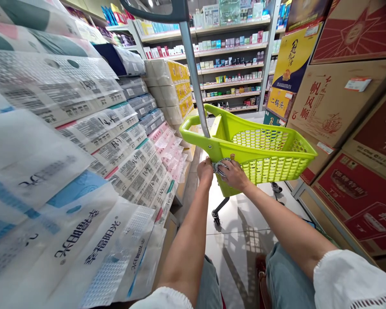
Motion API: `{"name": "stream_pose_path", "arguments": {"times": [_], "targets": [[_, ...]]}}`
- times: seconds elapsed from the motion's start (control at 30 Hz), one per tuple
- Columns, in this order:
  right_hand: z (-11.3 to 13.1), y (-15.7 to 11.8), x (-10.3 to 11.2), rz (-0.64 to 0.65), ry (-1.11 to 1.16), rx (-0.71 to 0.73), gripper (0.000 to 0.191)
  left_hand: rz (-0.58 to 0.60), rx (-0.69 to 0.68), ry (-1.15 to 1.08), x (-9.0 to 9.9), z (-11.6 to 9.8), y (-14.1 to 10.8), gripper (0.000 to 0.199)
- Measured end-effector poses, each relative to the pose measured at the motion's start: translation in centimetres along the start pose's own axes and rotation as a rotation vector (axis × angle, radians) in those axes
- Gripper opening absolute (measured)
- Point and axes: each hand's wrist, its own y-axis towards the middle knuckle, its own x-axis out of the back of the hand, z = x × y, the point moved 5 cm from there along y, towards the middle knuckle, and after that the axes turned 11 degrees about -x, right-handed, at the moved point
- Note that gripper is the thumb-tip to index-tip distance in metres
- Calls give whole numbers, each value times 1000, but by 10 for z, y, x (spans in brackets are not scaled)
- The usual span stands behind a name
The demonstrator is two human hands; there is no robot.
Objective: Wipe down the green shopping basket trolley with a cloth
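Note:
A lime-green shopping cart (270, 161) with a perforated basket stands in front of me, its side facing me. Against the solid rear part of that side, my right hand (234, 174) presses a bunched grey-and-white cloth (221, 166), fingers curled over it. Just left of the cloth, my left hand (206, 171) is closed at the basket's rear edge; its fingertips are partly hidden. From the basket's rear rises a grey metal post (194, 73) up to a dark handle (154, 13). Below the basket a black caster (215, 218) rests on the floor.
Stacked tissue packs (116, 141) fill the left side close to my left arm. Cardboard cartons (328, 103) are piled on the right, near the basket's front. Shelves of small boxed goods (231, 64) stand behind. Pale floor tiles (234, 244) lie under the cart.

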Motion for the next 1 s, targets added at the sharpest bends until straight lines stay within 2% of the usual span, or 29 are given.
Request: {"name": "stream_pose_path", "arguments": {"times": [0.03,0.1,0.17,0.23,0.33,0.43,0.5,0.63,0.73,0.83,0.9,1.0], "targets": [[-4,2,9,-21,-6,4,40,-75,-67,127,8,-11,-3,45],[-13,7,29,-96,-25,-33,39,-252,-320,322,21,-42,-11,39],[-20,10,44,-171,-43,-85,38,-331,-590,426,25,-75,-17,35],[-23,11,50,-209,-58,-108,37,-241,-816,499,15,-104,-17,33],[-20,11,42,-216,-77,-117,35,12,-1029,636,-14,-131,-4,34],[-17,14,26,-228,-105,-143,34,261,-1056,794,-45,-134,15,36],[-20,16,16,-222,-125,-155,34,339,-1015,877,-56,-128,26,40],[-40,16,8,-172,-152,-135,35,353,-1025,888,-59,-120,37,43],[-64,5,14,-162,-165,-122,34,374,-1067,869,-57,-117,39,42],[-83,-5,22,-165,-172,-184,33,381,-1088,869,-57,-117,40,38],[-86,-6,26,-179,-167,-235,32,378,-1092,873,-58,-116,39,36],[-74,4,27,-213,-141,-277,33,382,-1082,869,-59,-116,38,34]]}}
